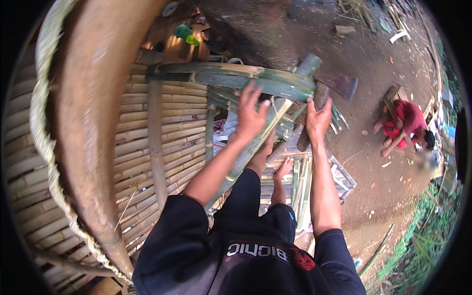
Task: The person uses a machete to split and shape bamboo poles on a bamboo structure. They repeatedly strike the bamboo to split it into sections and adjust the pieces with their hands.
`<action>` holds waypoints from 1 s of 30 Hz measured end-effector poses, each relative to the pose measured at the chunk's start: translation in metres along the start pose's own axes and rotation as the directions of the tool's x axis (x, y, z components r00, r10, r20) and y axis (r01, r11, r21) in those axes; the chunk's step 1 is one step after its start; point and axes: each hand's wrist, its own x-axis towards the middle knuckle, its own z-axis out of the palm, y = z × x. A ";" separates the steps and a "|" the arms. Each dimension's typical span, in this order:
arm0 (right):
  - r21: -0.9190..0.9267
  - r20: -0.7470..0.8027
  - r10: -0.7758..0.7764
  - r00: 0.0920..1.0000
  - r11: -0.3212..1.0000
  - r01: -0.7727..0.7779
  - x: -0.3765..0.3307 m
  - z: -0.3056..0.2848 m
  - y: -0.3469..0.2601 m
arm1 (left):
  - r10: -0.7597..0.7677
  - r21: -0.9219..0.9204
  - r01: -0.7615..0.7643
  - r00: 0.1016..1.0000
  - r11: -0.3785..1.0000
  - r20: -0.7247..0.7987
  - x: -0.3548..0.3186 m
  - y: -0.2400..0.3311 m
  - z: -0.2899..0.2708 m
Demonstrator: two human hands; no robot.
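Note:
My left hand point(251, 112) rests with fingers spread on a slanting green bamboo pole point(248, 155), pressing it where it meets a thick horizontal green bamboo rail point(231, 76). My right hand point(317, 120) grips the wooden handle of a hatchet point(339, 82), whose dark blade sits just right of the rail's end. My bare feet point(282, 169) stand on bamboo slats below.
A split-bamboo wall point(172, 128) fills the left, with a thick brown post and rope point(78, 123) beside it. A person in red point(405, 123) crouches on the dirt ground at right. Bamboo scraps point(378, 250) and grass lie at lower right.

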 end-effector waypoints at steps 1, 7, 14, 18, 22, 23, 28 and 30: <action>-0.025 -0.007 -0.036 0.999 0.999 0.035 -0.001 0.003 0.001 | -0.045 -0.037 0.045 0.999 0.998 -0.003 -0.013 -0.004 0.013; -0.036 -0.008 -0.104 0.995 0.994 0.103 -0.006 0.006 -0.010 | -0.475 -0.390 0.405 0.875 0.827 -0.098 -0.028 -0.017 0.041; -0.061 0.026 -0.040 0.999 0.997 0.041 -0.001 0.005 0.009 | -0.572 -0.895 0.441 0.720 -0.061 0.394 0.020 -0.073 0.050; -0.044 0.046 -0.071 0.996 0.996 0.073 -0.004 0.004 -0.004 | -0.557 -0.901 0.423 0.727 -0.098 0.401 0.027 -0.099 0.058; -0.110 0.098 0.025 0.995 0.994 -0.014 0.002 -0.008 -0.006 | -0.553 -0.910 0.408 0.741 -0.078 0.380 0.029 -0.084 0.062; -0.180 0.091 -0.020 0.996 0.983 0.036 0.001 -0.014 -0.008 | -0.564 -0.910 0.407 0.736 -0.075 0.375 0.028 -0.082 0.063; -0.339 0.275 -0.042 0.960 0.931 0.138 -0.011 -0.045 -0.053 | -0.611 -0.908 0.415 0.707 -0.051 0.357 0.030 -0.090 0.060; -0.382 0.375 0.008 0.927 0.912 0.147 -0.012 -0.055 -0.075 | -0.573 -0.909 0.415 0.739 -0.026 0.354 0.028 -0.085 0.060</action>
